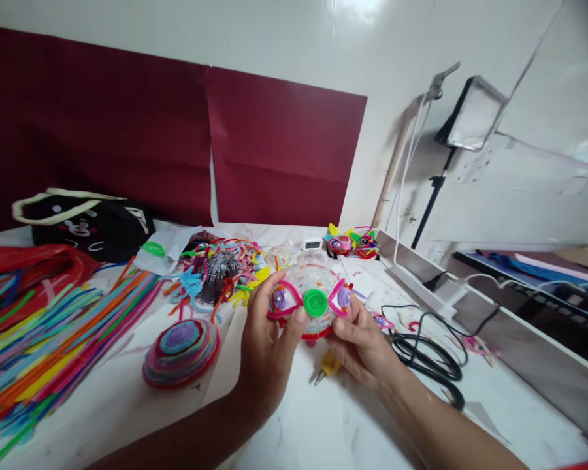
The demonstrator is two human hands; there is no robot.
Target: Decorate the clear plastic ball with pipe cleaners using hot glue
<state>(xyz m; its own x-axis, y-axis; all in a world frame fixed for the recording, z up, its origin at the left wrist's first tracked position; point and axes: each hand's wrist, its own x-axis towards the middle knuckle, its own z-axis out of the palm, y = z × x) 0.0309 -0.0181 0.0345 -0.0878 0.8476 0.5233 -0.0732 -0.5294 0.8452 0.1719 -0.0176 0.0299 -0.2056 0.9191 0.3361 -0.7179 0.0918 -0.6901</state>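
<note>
Between my hands is a clear plastic ball decorated with pipe cleaners (315,303). Its front bears a green coil in the middle, with a pink-outlined eye shape and a purple coil on either side. My left hand (270,339) grips the ball's left side, thumb pressed near the green coil. My right hand (365,343) holds the right side, fingers closed at the pink outline. Just below the ball, a yellow tool with a metal tip (329,365) rests on the white table. To the left sits a domed coil of multicoloured pipe cleaners (182,352).
Bundles of pipe cleaners (73,339) cover the left side, near a black bag (88,225). A pile of scraps (220,264), a small digital clock (312,244) and finished colourful pieces (353,243) stand at the back. A black cable (428,356) lies coiled at right.
</note>
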